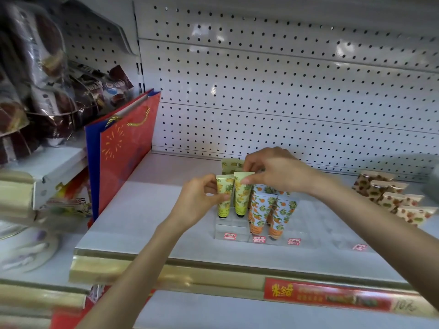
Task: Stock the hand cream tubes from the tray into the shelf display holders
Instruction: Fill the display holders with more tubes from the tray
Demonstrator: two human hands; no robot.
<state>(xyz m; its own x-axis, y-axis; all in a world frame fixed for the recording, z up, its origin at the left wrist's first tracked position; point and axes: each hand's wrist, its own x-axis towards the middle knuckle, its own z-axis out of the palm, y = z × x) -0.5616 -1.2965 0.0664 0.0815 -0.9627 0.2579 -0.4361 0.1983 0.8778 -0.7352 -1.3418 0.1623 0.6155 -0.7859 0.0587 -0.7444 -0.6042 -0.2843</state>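
Hands of one person reach over a white shop shelf [142, 210] with a gold front strip. The left hand [199, 200] pinches a yellow hand cream tube with a pineapple print [224, 198] between thumb and curled fingers, gripping its side just below the crimped top. The right hand [278, 173] pinches the flat crimped top of a second yellow pineapple-print tube [241, 195] between thumb and forefinger, its other fingers loosely curled. Both tubes stand upright, black caps down, touching side by side, on a step at the left of a clear stepped acrylic display holder [231, 227] that sits mid-shelf. A third yellow tube [231, 164] stands behind them, partly hidden by the right hand. Just to the right, in the same holder, pale tubes printed with oranges [260, 210] stand caps down in rows. Along the holder's front edge sit small red price labels [230, 236]. Well to the right, brown leaf-print tubes [384, 198] stand in stepped rows. At the shelf's left end stands a red gift bag with gold cord handles [128, 157], in front of a white pegboard back panel [261, 79].
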